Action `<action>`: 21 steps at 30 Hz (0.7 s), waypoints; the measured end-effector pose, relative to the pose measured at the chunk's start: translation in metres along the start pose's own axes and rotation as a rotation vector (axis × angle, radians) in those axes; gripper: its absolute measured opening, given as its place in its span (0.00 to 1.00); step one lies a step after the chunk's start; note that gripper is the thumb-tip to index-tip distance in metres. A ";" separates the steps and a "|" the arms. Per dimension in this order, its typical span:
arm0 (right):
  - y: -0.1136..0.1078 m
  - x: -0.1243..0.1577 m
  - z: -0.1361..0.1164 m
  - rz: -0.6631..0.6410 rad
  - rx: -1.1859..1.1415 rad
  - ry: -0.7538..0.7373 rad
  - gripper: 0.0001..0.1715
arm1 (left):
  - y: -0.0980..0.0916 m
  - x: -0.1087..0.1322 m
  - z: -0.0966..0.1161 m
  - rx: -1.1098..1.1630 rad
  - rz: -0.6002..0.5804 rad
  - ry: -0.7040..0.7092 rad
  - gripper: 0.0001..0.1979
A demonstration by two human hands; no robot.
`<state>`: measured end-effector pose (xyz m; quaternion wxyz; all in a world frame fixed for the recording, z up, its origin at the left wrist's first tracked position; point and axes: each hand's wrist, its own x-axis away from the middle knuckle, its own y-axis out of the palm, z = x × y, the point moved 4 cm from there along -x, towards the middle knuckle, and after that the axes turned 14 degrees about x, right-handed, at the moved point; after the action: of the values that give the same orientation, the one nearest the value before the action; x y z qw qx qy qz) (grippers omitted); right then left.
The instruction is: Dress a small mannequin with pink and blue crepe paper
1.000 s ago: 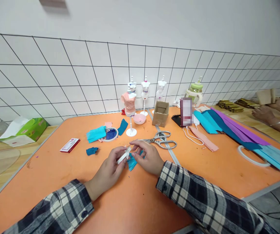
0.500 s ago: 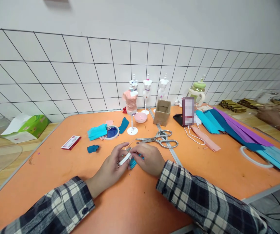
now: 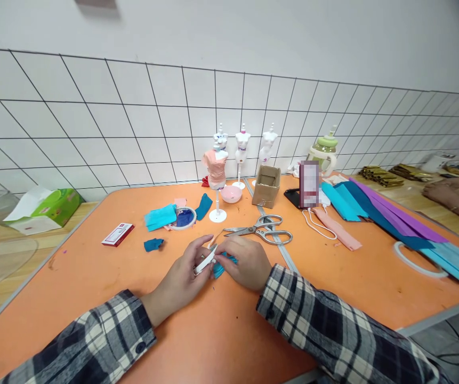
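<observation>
Both hands meet over the middle of the orange table (image 3: 93, 277). My left hand (image 3: 183, 277) is closed round a small white strip (image 3: 204, 262), which looks like tape or a small tool. My right hand (image 3: 243, 261) pinches the same spot and presses on a piece of teal crepe paper (image 3: 219, 268) that shows between the two hands. Steel scissors (image 3: 261, 229) lie just beyond my right hand. A small mannequin in a pink wrap (image 3: 215, 173) stands on a white stand behind them.
Teal paper scraps (image 3: 159, 217), a tape ring (image 3: 184, 218), a red-white card (image 3: 118, 234), a pink bowl (image 3: 231, 193), a cardboard box (image 3: 266, 186), two bare mannequins, a phone on a stand, crepe paper sheets (image 3: 389, 216), a tissue box (image 3: 43, 209). Another person's hands (image 3: 451, 192) rest at far right.
My hands drew closer together over the teal paper and shifted slightly towards me. The other person's hands at far right put down a cardboard piece and now lie flat.
</observation>
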<state>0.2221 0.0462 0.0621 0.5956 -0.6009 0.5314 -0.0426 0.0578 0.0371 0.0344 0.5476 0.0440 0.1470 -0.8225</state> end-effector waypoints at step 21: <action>0.005 0.000 -0.003 -0.040 -0.079 -0.013 0.15 | -0.009 0.000 0.007 -0.286 0.009 0.074 0.34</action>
<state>0.2172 0.0451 0.0596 0.5739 -0.6348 0.5166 -0.0297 0.0501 0.0380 0.0429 0.5463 -0.0034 0.2827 -0.7884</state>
